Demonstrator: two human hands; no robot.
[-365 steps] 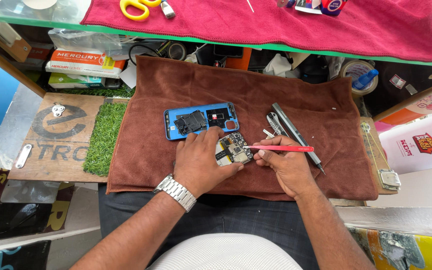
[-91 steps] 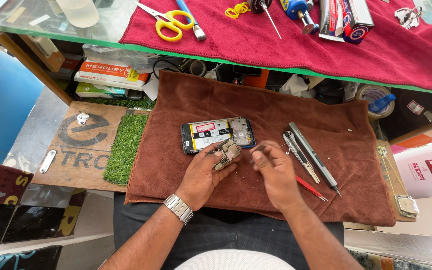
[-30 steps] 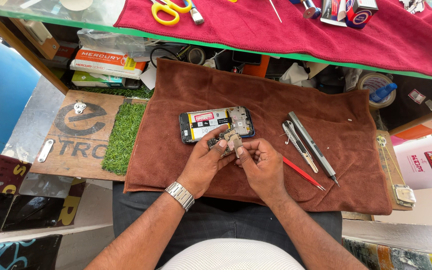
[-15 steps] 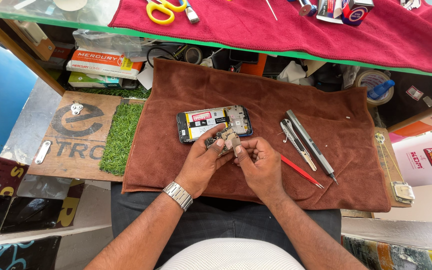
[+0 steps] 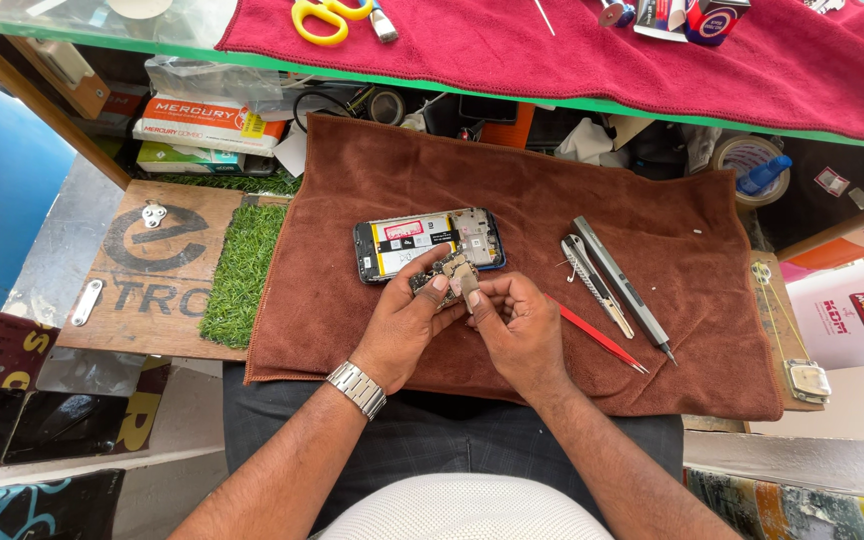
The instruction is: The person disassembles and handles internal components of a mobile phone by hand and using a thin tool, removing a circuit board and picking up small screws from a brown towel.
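the left hand (image 5: 407, 325) and the right hand (image 5: 514, 325) meet over the brown towel (image 5: 512, 200) spread on the desk, both pinching a small circuit board (image 5: 449, 275) between fingertips. the left thumb and fingers close on its near edge, the right thumb presses on its right end. the board is held just above the towel, touching the lower edge of an opened phone (image 5: 428, 243) that lies flat with its insides facing up. a metal watch (image 5: 356, 388) sits on the left wrist. to the right of the hands lie red tweezers (image 5: 597, 337), and beyond them a grey screwdriver (image 5: 620, 289) and a second metal tool (image 5: 593, 282), side by side. a patch of green turf (image 5: 244, 272) borders the towel's left edge. yellow scissors (image 5: 324, 17) rest on the red cloth (image 5: 652, 55) at the top.
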